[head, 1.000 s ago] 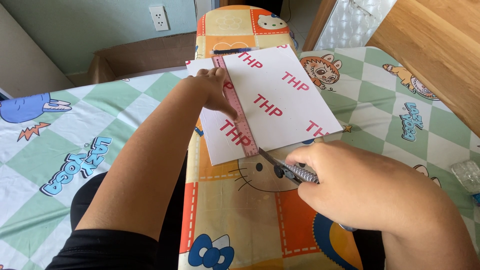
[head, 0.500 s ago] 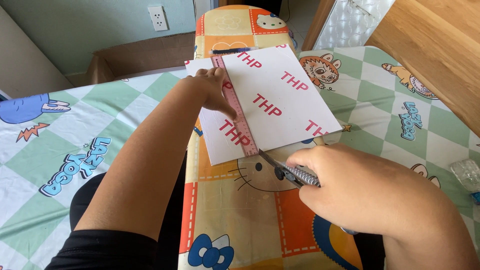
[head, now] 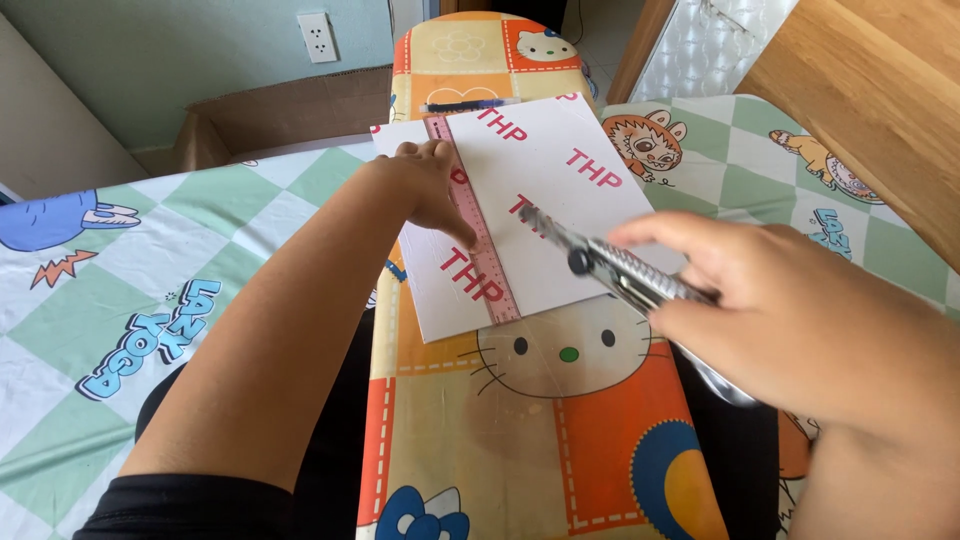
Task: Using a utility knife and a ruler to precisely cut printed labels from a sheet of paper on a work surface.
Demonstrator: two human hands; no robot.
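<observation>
A white sheet (head: pixel 560 200) with red printed letters lies on a colourful cartoon-patterned ironing board (head: pixel 500 420). A pink ruler (head: pixel 485 265) runs lengthwise over the sheet. My left hand (head: pixel 425 185) presses down on the ruler and the sheet's left part. My right hand (head: pixel 800 320) holds a metal utility knife (head: pixel 610 265) raised above the sheet's lower right part, with the blade end pointing up-left toward the ruler. The knife is blurred.
A pen (head: pixel 470 104) lies on the board beyond the sheet. A checked cartoon bedsheet (head: pixel 120 300) spreads to the left and right. A cardboard box (head: pixel 280 115) and a wall socket (head: pixel 320 35) are behind, a wooden surface (head: pixel 880 110) at the upper right.
My right hand has lifted the knife from the sheet's lower edge and swung it up over the sheet. The left hand stays on the ruler.
</observation>
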